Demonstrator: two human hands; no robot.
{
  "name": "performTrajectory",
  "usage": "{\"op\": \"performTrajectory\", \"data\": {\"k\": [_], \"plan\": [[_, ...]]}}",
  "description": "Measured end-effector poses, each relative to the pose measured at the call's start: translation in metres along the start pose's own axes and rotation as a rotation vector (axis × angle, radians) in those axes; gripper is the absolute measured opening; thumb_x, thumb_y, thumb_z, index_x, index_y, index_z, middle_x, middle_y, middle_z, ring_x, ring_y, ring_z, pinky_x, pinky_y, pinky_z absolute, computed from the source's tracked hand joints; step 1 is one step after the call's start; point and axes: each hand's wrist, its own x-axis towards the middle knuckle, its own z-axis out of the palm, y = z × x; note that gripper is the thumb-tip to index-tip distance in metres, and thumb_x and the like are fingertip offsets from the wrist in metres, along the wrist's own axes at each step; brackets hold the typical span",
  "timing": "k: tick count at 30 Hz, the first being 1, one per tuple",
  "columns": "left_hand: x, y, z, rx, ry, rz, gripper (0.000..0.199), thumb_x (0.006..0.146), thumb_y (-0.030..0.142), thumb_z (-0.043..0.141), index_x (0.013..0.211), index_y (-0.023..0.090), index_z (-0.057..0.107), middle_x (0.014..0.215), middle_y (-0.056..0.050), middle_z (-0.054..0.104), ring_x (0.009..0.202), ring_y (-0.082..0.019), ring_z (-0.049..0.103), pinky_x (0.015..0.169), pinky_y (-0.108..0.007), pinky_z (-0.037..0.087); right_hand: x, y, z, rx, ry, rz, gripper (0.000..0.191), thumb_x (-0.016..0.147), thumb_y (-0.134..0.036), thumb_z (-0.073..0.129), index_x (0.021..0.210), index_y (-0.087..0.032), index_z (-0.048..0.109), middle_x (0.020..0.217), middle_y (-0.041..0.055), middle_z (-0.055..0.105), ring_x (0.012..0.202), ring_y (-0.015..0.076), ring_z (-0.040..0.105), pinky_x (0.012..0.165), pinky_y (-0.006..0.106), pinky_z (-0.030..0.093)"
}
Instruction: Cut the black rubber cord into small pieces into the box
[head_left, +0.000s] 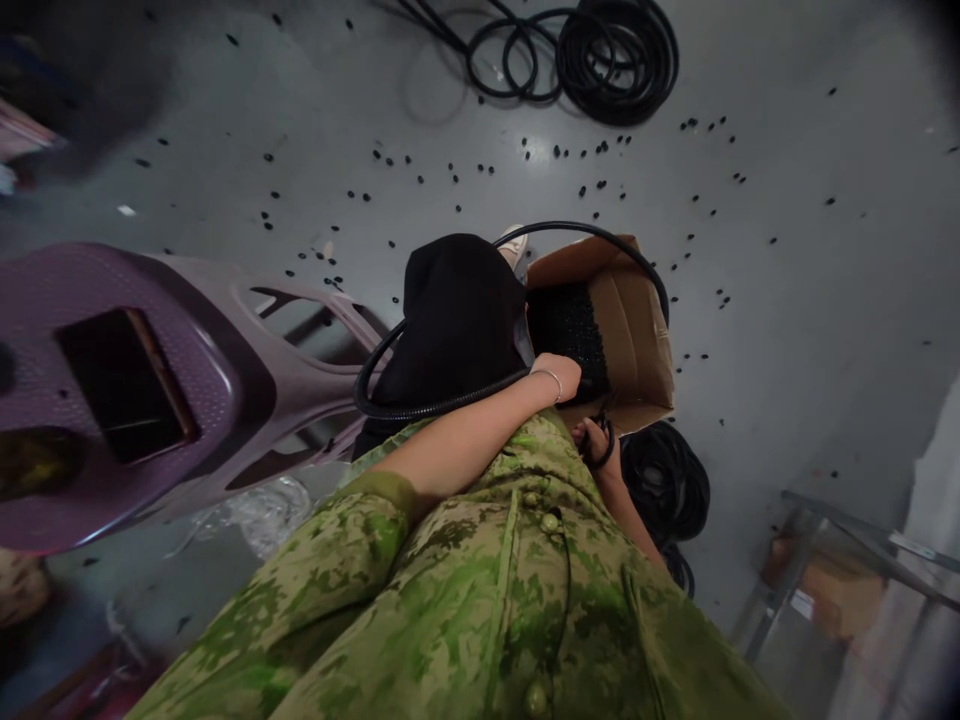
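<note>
My left hand (556, 376) is closed in a fist over the near edge of an open cardboard box (637, 330). A ribbed black hose (427, 410) runs across my lap into that fist. The hose also loops over the black-clad leg and arcs above the box. My right hand (597, 440), close to the box's near corner, is wrapped around black-handled scissors (604, 450); their blades are mostly hidden. Inside the box lie many small black pieces (566, 325).
On the left stands a purple plastic stool (202, 370) bearing a phone (127, 385). Coiled black hose lies at the top (619, 60) and beside the box (666, 480). Small black pieces are scattered over the grey floor (810, 270). A metal frame (862, 545) stands lower right.
</note>
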Motion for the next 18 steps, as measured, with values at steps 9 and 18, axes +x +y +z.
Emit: {"op": "performTrajectory", "data": {"k": [9,18], "plan": [[-0.002,-0.001,-0.002,-0.025,0.022,-0.021,0.037,0.096,0.032,0.051,0.118,0.013,0.073,0.121,-0.018,0.071,0.113,-0.027,0.067,0.094,-0.031,0.052,-0.013,-0.014,0.001,-0.324,-0.025,-0.087,0.043,0.068,-0.062,0.064,0.056,-0.022,0.053,0.051,0.0003,0.055,0.054,0.0162,0.050,0.054,0.029,0.040],[-0.007,-0.001,-0.008,-0.091,0.082,-0.039,0.037,0.098,0.034,0.046,0.118,0.015,0.072,0.119,-0.016,0.072,0.111,-0.025,0.067,0.091,-0.030,0.052,-0.021,-0.026,0.000,-0.480,-0.125,-0.174,0.061,0.069,-0.080,0.048,0.062,-0.020,0.053,0.061,0.0056,0.057,0.065,0.0208,0.050,0.062,0.032,0.039]]}}
